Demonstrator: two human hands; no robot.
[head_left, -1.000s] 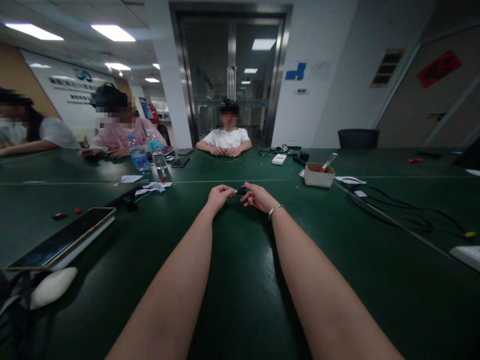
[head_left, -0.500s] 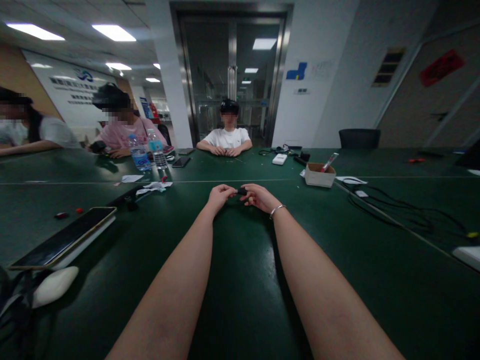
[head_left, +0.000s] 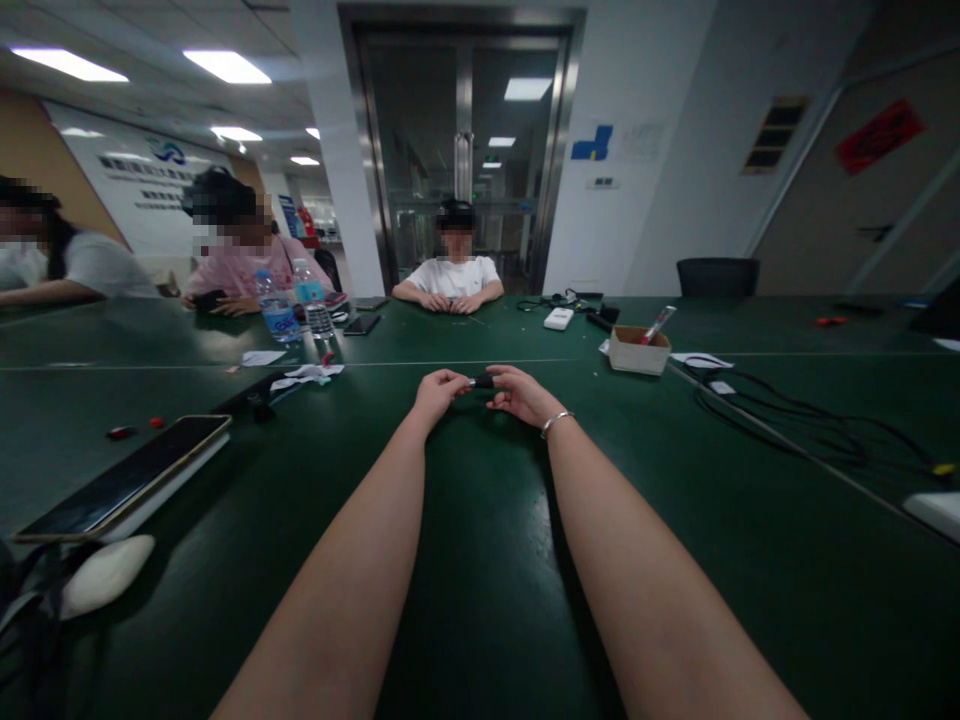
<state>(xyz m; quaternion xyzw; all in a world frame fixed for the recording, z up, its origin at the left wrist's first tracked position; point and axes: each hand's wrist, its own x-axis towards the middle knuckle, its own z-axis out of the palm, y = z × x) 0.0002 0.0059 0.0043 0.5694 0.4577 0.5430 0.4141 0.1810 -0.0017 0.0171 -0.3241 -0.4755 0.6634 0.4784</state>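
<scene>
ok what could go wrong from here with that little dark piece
The left hand holds the small dark piece just by the fingertips, so it might slip.

If dropped, it could be hard to spot on the dark green table.

A wide left sweep might knock the phone.

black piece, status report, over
Left hand pinching one end of small black piece. Right hand at its other end, grip unclear. Phone off left, box off right.

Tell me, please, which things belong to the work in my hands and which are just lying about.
In hand:
- small black-and-silver piece, between left hand and right hand

Lying about:
- nearest phone
- open box
- water bottles
- crumpled paper
</scene>
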